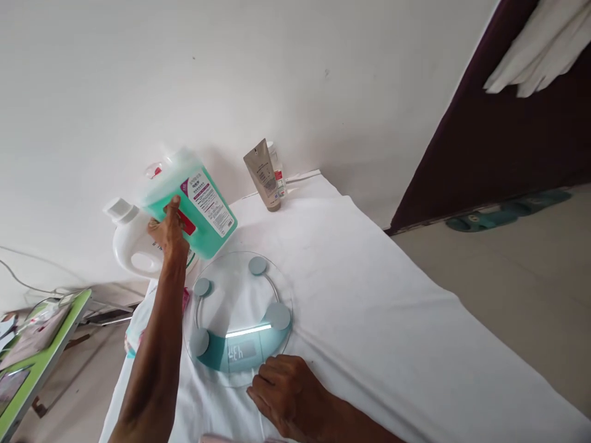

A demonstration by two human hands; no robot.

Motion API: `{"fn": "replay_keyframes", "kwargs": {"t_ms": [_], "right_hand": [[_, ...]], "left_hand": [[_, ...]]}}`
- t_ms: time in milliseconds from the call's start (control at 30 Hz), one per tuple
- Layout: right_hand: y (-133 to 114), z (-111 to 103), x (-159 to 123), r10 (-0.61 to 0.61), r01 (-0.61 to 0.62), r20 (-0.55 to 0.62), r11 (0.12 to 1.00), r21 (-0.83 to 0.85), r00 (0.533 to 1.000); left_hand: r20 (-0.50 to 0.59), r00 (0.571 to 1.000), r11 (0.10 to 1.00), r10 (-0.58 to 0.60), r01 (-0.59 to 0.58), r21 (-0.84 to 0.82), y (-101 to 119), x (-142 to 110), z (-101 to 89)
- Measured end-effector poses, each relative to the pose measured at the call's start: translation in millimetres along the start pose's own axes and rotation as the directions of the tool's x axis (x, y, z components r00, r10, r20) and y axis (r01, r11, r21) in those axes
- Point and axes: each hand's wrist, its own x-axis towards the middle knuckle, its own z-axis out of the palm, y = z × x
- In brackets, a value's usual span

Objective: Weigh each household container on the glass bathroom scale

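My left hand is closed on a large jug of green liquid, with the thumb pressed on its side. The jug is tilted and slightly blurred, behind the far left edge of a round glass scale. Digits show on the scale's display. Just left of the jug, partly behind my left hand, stands a white bottle with a handle. My right hand rests on the cloth at the scale's near edge, fingers curled in, and nothing shows in them.
A brown tube stands on its cap near the wall, before a small clear bottle. White cloth covers the table. At the lower left is a green-edged table with items on it. Slippers lie on the floor at right.
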Motion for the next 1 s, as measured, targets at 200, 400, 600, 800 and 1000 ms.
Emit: {"fn": "replay_keyframes", "kwargs": {"t_ms": [200,400,600,800,1000], "right_hand": [[0.0,2.9,0.2,-0.023,0.022,-0.028,1.000,-0.017,0.999],[-2.3,-0.7,1.6,0.031,-0.031,0.022,0.999,0.016,0.999],[-0.7,0.5,2.1,-0.004,0.004,0.026,1.000,-0.024,1.000],[-0.3,2.1,3.4,-0.025,0.025,0.014,0.999,-0.048,1.000],[-1.9,-1.6,2.9,0.000,0.001,0.027,1.000,-0.007,1.000]], "left_hand": [[-0.035,0.998,0.996,-0.058,0.060,0.064,-53.4,16.2,12.6],[-0.023,0.992,0.958,0.127,-0.117,0.260,-80.2,20.0,12.2],[0.064,0.995,0.883,0.074,-0.095,0.459,-57.5,0.7,-0.6],[0.350,0.829,0.607,0.436,-0.558,0.566,-6.0,-57.1,27.6],[0.540,0.827,0.892,0.159,-0.355,0.280,-56.1,-36.6,137.5]]}}
